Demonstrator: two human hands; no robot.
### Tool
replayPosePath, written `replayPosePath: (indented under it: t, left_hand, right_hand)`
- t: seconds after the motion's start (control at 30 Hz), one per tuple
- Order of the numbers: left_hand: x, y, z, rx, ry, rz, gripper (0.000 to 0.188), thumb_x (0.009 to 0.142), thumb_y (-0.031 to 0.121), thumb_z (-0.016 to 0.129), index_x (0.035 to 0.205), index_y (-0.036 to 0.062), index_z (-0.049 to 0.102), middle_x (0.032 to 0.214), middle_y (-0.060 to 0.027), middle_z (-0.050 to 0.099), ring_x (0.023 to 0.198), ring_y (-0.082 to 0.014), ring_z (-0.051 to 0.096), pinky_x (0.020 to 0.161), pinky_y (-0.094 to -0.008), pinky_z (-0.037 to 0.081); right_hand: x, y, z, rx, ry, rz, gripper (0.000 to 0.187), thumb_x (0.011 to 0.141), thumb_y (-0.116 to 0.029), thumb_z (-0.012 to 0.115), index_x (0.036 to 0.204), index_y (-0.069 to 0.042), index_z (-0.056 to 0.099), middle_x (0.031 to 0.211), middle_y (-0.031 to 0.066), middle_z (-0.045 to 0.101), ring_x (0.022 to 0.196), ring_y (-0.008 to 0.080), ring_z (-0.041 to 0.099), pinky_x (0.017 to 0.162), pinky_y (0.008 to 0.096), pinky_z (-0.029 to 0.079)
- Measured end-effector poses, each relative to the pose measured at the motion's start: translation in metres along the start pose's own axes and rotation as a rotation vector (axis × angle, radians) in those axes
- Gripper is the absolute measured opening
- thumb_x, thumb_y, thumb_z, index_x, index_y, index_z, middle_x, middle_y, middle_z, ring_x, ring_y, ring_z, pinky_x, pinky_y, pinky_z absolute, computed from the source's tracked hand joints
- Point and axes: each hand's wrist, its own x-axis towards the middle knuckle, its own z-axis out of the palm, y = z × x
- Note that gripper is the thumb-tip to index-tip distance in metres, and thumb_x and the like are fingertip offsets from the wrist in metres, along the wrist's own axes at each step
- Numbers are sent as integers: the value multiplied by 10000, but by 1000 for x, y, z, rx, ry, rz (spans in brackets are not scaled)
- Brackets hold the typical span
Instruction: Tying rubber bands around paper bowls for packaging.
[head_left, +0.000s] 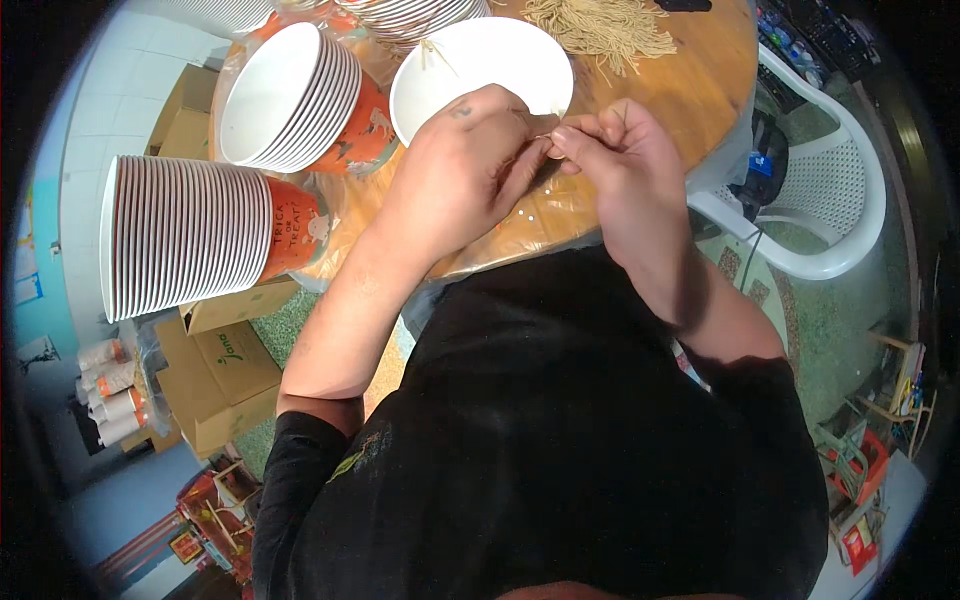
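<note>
Over the near edge of the wooden table, my left hand (465, 165) and my right hand (632, 165) meet with fingertips pinched together. Between them runs a thin tan string (543, 136), partly hidden by the fingers. Just beyond my hands a white paper bucket (490, 62) shows its open mouth, with a few tan strands on its inner side. A pile of cut tan strings (603, 28) lies at the far right of the tabletop. Small white bits (532, 217) are scattered below my fingers.
Nested orange-and-white paper buckets lie sideways at the left in a long stack (190, 230) and a shorter stack (300, 95). More white rims (410, 18) show at the back. Cardboard boxes (222, 375) stand on the floor left; a white plastic chair (815, 190) is at the right.
</note>
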Motion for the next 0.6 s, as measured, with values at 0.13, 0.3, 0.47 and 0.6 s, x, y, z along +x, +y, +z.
replayPosePath:
  t: [0.13,0.3,0.47,0.6]
  left_hand:
    - [1,-3,0,98,-3,93,139,915,108,846,1000,27,772,956,-117,686,880,-349,714,767,-449,598]
    - [2,-4,-1,188,12,136,167,886,127,843,1010,39,775,927,-108,650,863,-335,696,755,-443,587]
    - [3,-6,3,186,30,175,160,868,109,832,997,45,761,936,-110,645,872,-339,696,772,-460,581]
    - [5,-5,-2,35,-74,12,128,897,64,767,1012,32,724,954,-122,658,879,-366,693,787,-460,575]
  right_hand:
    - [2,1,-8,177,-19,166,280,1008,59,747,945,-98,524,1058,122,783,913,129,701,803,304,570]
    - [5,-4,-10,145,-88,173,229,986,64,768,998,-71,584,1085,121,789,939,141,719,860,312,593]
    - [7,2,-13,-26,-120,-17,249,938,96,792,983,-45,591,1019,77,757,945,130,720,860,307,592]
    - [9,-5,-16,-504,-62,-395,258,885,90,812,934,-50,600,974,80,726,906,171,734,810,335,599]
